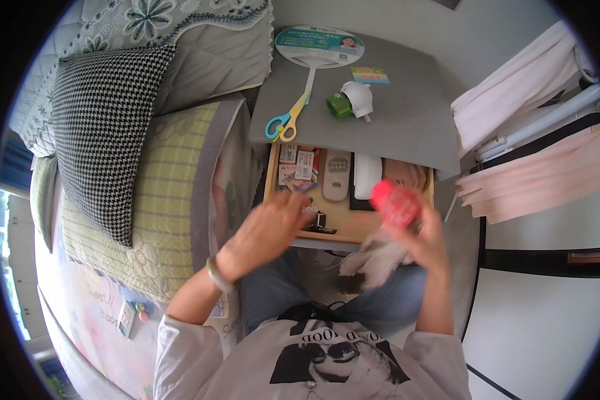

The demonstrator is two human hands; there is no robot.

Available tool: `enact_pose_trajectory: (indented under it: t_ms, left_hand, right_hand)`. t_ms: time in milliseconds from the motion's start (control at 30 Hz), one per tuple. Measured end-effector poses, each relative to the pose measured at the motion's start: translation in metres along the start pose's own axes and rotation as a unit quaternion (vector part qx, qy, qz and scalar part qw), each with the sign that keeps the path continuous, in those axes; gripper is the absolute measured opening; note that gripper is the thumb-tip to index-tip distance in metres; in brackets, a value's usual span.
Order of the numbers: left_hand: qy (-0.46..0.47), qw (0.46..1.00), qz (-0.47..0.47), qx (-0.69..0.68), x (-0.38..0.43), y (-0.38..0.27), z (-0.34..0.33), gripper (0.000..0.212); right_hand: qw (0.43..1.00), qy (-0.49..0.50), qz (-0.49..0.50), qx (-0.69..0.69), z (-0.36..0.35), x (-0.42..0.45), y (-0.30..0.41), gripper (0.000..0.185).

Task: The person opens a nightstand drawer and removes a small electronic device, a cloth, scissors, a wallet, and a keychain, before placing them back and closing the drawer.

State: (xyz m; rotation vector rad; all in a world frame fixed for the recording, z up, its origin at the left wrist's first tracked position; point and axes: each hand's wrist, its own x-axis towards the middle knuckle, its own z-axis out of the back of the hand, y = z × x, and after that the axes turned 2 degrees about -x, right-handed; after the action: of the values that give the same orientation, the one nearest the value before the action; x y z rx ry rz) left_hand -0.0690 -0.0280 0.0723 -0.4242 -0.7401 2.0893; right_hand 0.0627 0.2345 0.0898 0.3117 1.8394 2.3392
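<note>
My right hand [427,240] grips a red container [397,204], blurred by motion, above the front right of an open wooden drawer [347,225]. Under that hand hangs a beige cloth [375,262]; whether the fingers also hold it is unclear. My left hand [272,222] hovers over the drawer's front left corner, blurred, fingers apart and nothing visible in them. Close to its fingertips lies a small black item [321,221]. Further inside are small boxes with printed labels [305,165], a pale pink oblong case [336,175], a white case [367,175] and a brown pouch [405,172].
On the grey cloth-covered nightstand [410,120] lie a hand fan [320,47], blue-and-yellow scissors [282,125], a white plug-in device with a green bottle [350,100] and a card [370,75]. Left stands a bed with a houndstooth cushion [110,135]; pink cloths [535,170] hang right.
</note>
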Motion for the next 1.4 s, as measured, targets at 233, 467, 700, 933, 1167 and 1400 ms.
enact_pose_trajectory:
  t_ms: [233, 467, 700, 933, 1167, 1400]
  left_hand:
    - [-0.083, 0.963, -0.098, 0.236, 0.079, 0.068, -0.04, 0.048]
    - [-0.038, 0.961, -0.036, 0.273, 0.094, 0.09, -0.05, 0.062]
    - [-0.11, 0.916, -0.102, 0.373, 0.107, 0.104, -0.061, 0.049]
    - [-0.086, 0.889, -0.103, 0.438, 0.116, 0.118, -0.057, 0.049]
    - [-0.121, 0.945, -0.05, 0.3, 0.107, 0.117, -0.049, 0.044]
    - [-0.154, 0.93, -0.074, 0.327, 0.108, 0.114, -0.048, 0.04]
  right_hand:
    - [0.987, -0.106, -0.032, 0.115, 0.023, 0.012, -0.022, 0.052]
    - [0.979, -0.125, -0.042, 0.153, 0.029, 0.009, -0.024, 0.049]
    - [0.98, -0.131, -0.052, 0.139, 0.024, 0.007, -0.022, 0.048]
    - [0.982, -0.12, -0.032, 0.141, 0.023, 0.007, -0.023, 0.05]
    - [0.977, -0.118, -0.05, 0.169, 0.01, 0.004, -0.025, 0.052]
    - [0.967, -0.049, -0.121, 0.218, -0.006, 0.006, -0.031, 0.05]
